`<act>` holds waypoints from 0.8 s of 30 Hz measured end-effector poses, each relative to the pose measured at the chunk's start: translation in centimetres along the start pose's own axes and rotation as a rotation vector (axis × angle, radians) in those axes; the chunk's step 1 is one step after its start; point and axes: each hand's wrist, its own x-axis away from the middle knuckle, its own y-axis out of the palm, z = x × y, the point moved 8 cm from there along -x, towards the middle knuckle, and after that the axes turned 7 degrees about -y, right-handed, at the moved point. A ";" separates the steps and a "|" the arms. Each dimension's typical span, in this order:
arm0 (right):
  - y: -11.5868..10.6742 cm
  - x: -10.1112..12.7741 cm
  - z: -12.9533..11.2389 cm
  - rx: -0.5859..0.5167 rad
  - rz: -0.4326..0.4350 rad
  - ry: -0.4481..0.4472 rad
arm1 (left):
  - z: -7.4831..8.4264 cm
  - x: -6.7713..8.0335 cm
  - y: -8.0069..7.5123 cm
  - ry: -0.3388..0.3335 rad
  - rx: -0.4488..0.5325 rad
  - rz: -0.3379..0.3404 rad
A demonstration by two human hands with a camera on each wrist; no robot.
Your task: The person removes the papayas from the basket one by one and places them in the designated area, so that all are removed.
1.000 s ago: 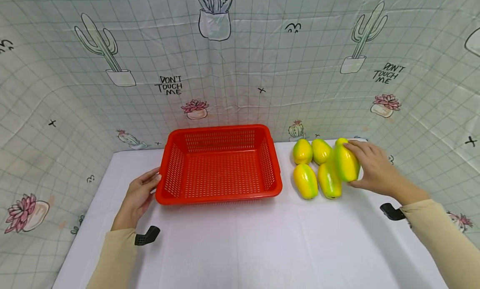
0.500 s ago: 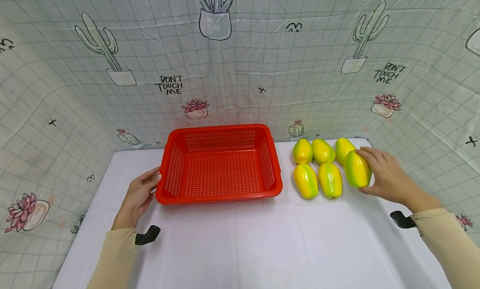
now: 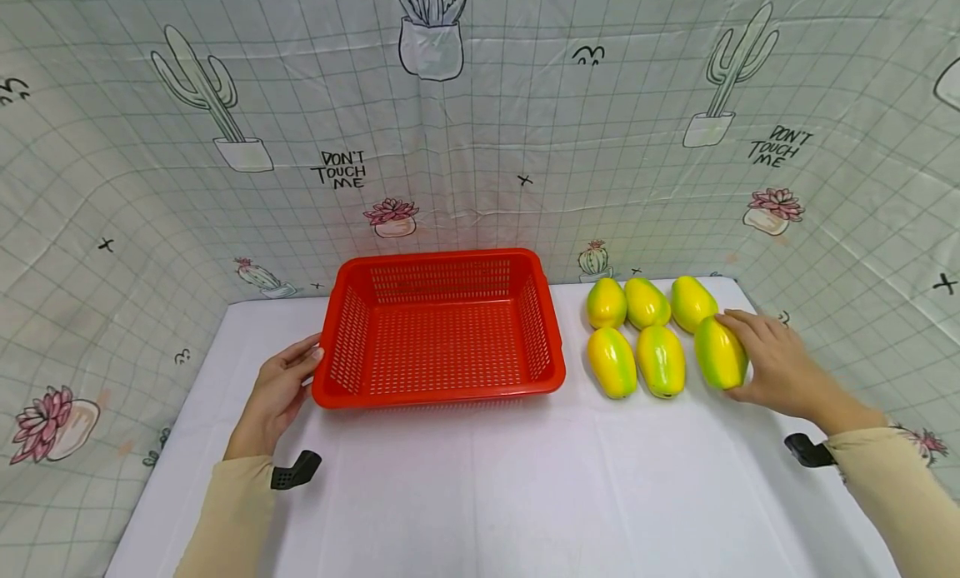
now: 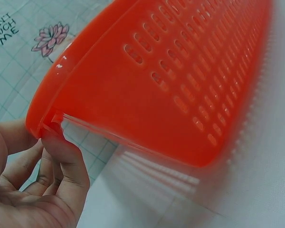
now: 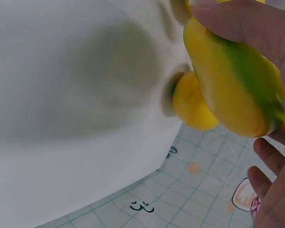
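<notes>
White cloth is stretched smooth over the worktop (image 3: 480, 495), which is walled on three sides by a wrinkled grid-patterned sheet (image 3: 525, 120) printed with cacti and flowers; broad open room is left along the near edge. A red plastic basket (image 3: 438, 332), rectangular and slotted through its walls and floor, is set toward the back at centre. Its left rim corner is touched by the left hand (image 3: 279, 386), whose thumb is pressed under the lip while the other fingers lie loosely bent. To the basket's right, well apart from it, six glossy, oval yellow-green mangoes are laid in two rows of three near the worktop's right edge. The front-right mango (image 3: 720, 353) is gripped by the right hand (image 3: 772, 366), its fingers curled over the fruit, just beside its neighbour (image 3: 662, 361).
</notes>
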 end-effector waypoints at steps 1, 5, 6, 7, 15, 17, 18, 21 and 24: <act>0.2 0.1 0.1 0.002 -0.002 0.000 | 0.0 0.0 0.0 -0.003 0.001 0.002; 0.8 0.2 0.2 0.001 -0.006 -0.017 | -0.1 0.1 0.0 -0.008 0.011 0.005; 0.9 0.3 0.2 0.001 -0.007 -0.020 | -0.1 0.0 -0.1 -0.008 0.015 0.003; 1.0 0.3 0.2 -0.003 -0.007 -0.024 | 0.0 0.0 0.0 -0.007 0.018 0.002; 1.8 0.6 0.5 -0.009 -0.024 -0.018 | 0.1 0.0 -0.1 0.013 0.019 0.010; 2.0 0.7 0.6 -0.004 -0.025 -0.023 | 0.1 0.0 -0.1 0.010 0.019 0.014; 2.1 0.7 0.6 -0.002 -0.025 -0.026 | 0.1 0.0 -0.1 0.009 0.020 0.015; 2.4 0.7 0.6 0.003 -0.026 -0.032 | 0.1 -0.1 -0.1 0.001 0.012 0.009; 2.5 0.7 0.5 0.012 -0.031 -0.034 | 0.0 -0.1 -0.1 -0.002 0.013 0.010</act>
